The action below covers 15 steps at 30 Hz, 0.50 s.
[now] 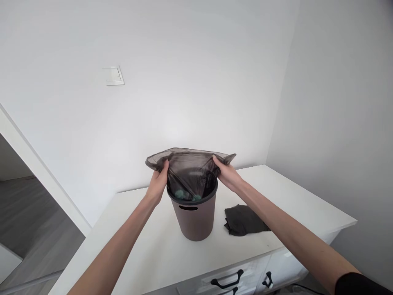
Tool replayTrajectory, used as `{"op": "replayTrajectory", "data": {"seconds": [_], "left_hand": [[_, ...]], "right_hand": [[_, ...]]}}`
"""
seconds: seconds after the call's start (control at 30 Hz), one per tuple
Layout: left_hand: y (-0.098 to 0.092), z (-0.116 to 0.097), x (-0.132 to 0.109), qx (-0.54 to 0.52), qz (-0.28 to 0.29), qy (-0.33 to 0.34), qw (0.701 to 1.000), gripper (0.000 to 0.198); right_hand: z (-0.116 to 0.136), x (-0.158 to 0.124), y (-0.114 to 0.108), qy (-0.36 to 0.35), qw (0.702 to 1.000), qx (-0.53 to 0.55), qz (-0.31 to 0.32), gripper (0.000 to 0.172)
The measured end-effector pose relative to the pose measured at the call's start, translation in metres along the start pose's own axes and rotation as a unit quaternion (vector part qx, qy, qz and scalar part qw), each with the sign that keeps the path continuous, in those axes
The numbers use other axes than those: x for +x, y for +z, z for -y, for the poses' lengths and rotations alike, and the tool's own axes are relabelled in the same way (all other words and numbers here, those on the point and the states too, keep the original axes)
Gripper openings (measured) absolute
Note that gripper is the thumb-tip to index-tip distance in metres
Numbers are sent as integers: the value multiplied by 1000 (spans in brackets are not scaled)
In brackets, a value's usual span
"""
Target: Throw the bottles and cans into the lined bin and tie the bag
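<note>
With our left hand and right hand we grip the translucent bag, stretched between them. Between and below our hands stands the bin.

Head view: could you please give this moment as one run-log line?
left hand: grips bag; right hand: grips bag; bag: lower part inside bin; bin: upright on cabinet

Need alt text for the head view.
Left hand and right hand hold up the spread top of a translucent dark bag, its lower part inside a brown bin on a white cabinet. A dark folded bundle lies right of the bin.
</note>
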<state>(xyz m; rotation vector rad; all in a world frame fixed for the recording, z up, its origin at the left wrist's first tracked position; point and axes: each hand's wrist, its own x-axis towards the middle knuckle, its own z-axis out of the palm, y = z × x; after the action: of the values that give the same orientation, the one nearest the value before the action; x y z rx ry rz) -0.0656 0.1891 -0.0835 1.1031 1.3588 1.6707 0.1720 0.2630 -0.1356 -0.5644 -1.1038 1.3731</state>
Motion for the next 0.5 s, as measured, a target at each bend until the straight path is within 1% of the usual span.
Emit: {"op": "replayTrajectory", "data": {"seconds": [0.07, 0.17, 0.23, 0.3, 0.37, 0.4, 0.5], "left_hand": [[7, -11, -2, -49, -8, -9, 999, 46], [17, -25, -9, -142, 0, -10, 990, 40], [23, -33, -15, -189, 4, -12, 982, 34], [27, -38, -20, -221, 27, -6, 975, 28], [30, -41, -26, -221, 63, 4, 973, 25], [31, -42, -29, -206, 80, 10, 975, 26], [33, -43, -36, -121, 119, 25, 985, 24]], "right_hand": [[6, 8, 5, 6, 998, 61, -3, 31], [15, 14, 9, 5, 992, 123, 38, 28], [19, 15, 13, -10, 984, 167, 63, 24], [24, 15, 18, -26, 977, 193, 84, 24], [29, 16, 24, -25, 978, 173, 115, 27], [31, 16, 28, -15, 981, 142, 132, 27], [34, 17, 40, 22, 986, -20, 162, 27]]}}
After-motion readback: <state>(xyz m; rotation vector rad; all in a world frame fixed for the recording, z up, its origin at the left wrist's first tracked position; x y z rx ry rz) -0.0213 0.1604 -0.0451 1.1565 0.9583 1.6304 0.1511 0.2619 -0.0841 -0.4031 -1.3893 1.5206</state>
